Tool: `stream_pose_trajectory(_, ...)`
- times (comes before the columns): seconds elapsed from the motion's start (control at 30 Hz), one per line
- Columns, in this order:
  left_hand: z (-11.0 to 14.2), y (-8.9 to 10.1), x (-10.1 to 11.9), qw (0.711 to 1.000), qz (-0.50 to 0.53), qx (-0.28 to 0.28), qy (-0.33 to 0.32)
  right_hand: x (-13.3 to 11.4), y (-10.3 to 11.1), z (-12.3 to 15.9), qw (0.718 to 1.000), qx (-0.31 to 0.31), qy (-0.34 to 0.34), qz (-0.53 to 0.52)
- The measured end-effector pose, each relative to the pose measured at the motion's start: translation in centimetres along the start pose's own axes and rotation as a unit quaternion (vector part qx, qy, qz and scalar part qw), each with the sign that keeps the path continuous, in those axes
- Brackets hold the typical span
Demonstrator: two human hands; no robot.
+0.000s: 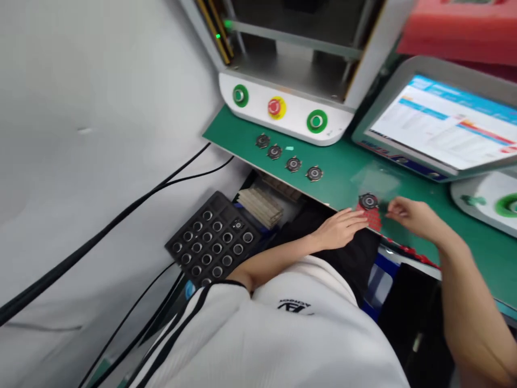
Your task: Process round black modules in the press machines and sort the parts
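My left hand (341, 227) lies with its fingers stretched out, the tips touching a red sheet of small round stickers (372, 220) at the green bench's front edge. Just beyond the fingertips is a round dark watch case (369, 201), partly over the sheet. To the right of it my right hand (414, 216) is closed, thumb and fingers drawn together in a pinch; anything held there is too small to make out. Several similar watch cases, among them one (293, 164), form a slanting row further left on the bench.
Behind the bench stands a press with a red stop button (274, 108) and green buttons. A tilted screen (448, 124) is at right. Below left, a black tray (212, 237) holds several round parts beside stacked beige trays (260, 206). Black cables (121, 221) cross at left.
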State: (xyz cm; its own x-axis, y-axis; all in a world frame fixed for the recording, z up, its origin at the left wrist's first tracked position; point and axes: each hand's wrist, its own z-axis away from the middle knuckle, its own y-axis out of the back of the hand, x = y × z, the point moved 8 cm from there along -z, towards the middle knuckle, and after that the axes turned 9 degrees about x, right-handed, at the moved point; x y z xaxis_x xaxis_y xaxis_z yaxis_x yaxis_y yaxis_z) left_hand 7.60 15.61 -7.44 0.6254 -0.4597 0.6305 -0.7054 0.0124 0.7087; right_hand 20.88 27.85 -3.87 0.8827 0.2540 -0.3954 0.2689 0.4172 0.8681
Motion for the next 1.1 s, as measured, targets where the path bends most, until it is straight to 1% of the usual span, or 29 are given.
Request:
stream_pose_trajectory(0.03,1.4,1.1,-1.8,0.999,-0.003,0.016,0.035,0.3,0.6,0.6,1.0,0.019,-0.002,0.001)
stream_pose_trajectory(0.07,3.3,2.4,-3.9,0.995,-0.015,0.037,0.088,0.7,1.2,1.5,0.999,0.049,-0.006,0.004)
stream_pose_trajectory(0.1,5.9,4.1,-6.4,0.984,-0.041,0.061,0.16,1.0,2.0,2.6,0.995,0.095,-0.008,0.008)
stream_pose_trajectory(0.17,12.1,7.6,-10.8,0.947,-0.104,0.101,0.286,0.8,3.9,5.4,0.974,0.225,0.005,0.008)
stream_pose_trajectory(0.23,18.8,10.9,-14.5,0.892,-0.165,0.128,0.401,-0.1,4.7,8.2,0.948,0.318,0.027,0.0)
stream_pose_trajectory(0.3,24.7,13.3,-17.2,0.83,-0.212,0.134,0.498,-1.3,4.5,9.9,0.934,0.355,0.041,-0.006)
stream_pose_trajectory(0.33,27.1,14.0,-18.2,0.799,-0.231,0.131,0.54,-2.0,4.2,10.2,0.932,0.359,0.043,-0.009)
stream_pose_trajectory(0.37,29.0,14.5,-19.0,0.77,-0.245,0.126,0.575,-2.6,3.9,10.3,0.932,0.359,0.046,-0.011)
stream_pose_trajectory(0.43,31.6,14.5,-20.2,0.725,-0.263,0.109,0.627,-3.6,3.2,10.0,0.937,0.346,0.049,-0.016)
stream_pose_trajectory(0.47,32.4,14.3,-20.6,0.709,-0.267,0.099,0.645,-4.0,3.0,9.8,0.939,0.339,0.05,-0.018)
stream_pose_trajectory(0.53,33.1,13.7,-21.4,0.688,-0.269,0.078,0.67,-4.5,2.9,9.5,0.941,0.334,0.054,-0.02)
stream_pose_trajectory(0.63,33.5,13.2,-22.4,0.672,-0.265,0.051,0.69,-4.8,2.8,9.4,0.941,0.335,0.055,-0.02)
stream_pose_trajectory(0.7,33.7,13.5,-22.9,0.67,-0.261,0.04,0.693,-4.9,2.7,9.4,0.941,0.332,0.057,-0.017)
stream_pose_trajectory(0.77,33.7,13.9,-23.2,0.678,-0.258,0.033,0.687,-5.0,2.6,9.5,0.941,0.332,0.063,-0.013)
stream_pose_trajectory(0.87,33.3,14.3,-23.0,0.701,-0.261,0.03,0.663,-5.4,2.6,9.5,0.938,0.337,0.078,-0.011)
stream_pose_trajectory(1.0,32.8,13.3,-21.9,0.731,-0.252,0.023,0.634,-5.8,2.5,9.7,0.935,0.343,0.089,0.002)
stream_pose_trajectory(1.1,33.0,12.5,-21.3,0.746,-0.236,0.027,0.622,-5.9,2.1,9.8,0.938,0.332,0.096,0.009)
